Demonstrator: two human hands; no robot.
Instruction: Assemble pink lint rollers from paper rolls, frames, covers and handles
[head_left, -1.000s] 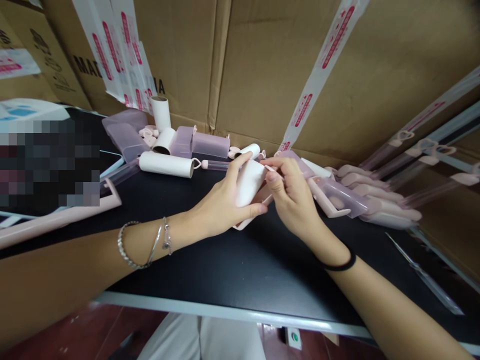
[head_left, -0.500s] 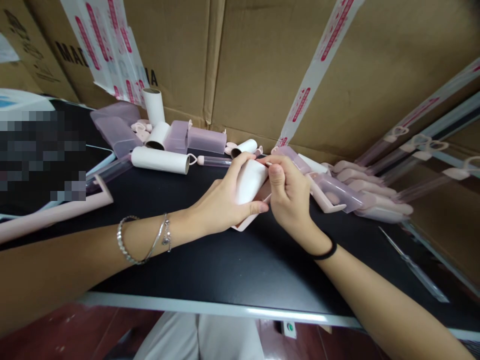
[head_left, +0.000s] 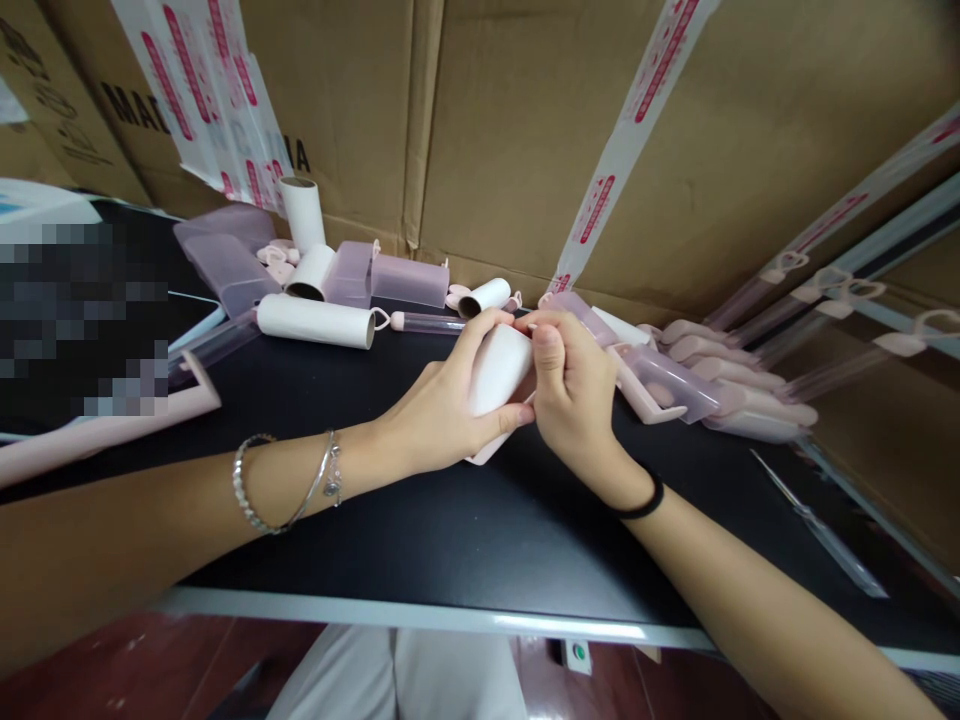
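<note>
Over the middle of the black table, a lint roller with a white roll point(head_left: 501, 370) is held between both hands. A pale pink plastic part point(head_left: 486, 452) shows under the roll. My left hand point(head_left: 439, 405) wraps the roll from the left, thumb along its near side and fingers over the far end. Curled at the roller's right side is my right hand point(head_left: 574, 400), thumb against the bent forefinger at the far end. A small pale tip shows by the right thumb; the rest of that grip is hidden behind the fingers.
Behind the hands lie a white paper tube point(head_left: 315, 322), an upright tube point(head_left: 302, 215) and purple covers point(head_left: 409, 280). To the right are several pink lint rollers point(head_left: 739, 395) with clear handles and a thin pointed tool point(head_left: 817, 525). Cardboard point(head_left: 510, 150) walls the back.
Both hands keep nearly the same grip on the lint roller. The right hand has turned slightly against the roller's side. The whole view has shifted a little.
</note>
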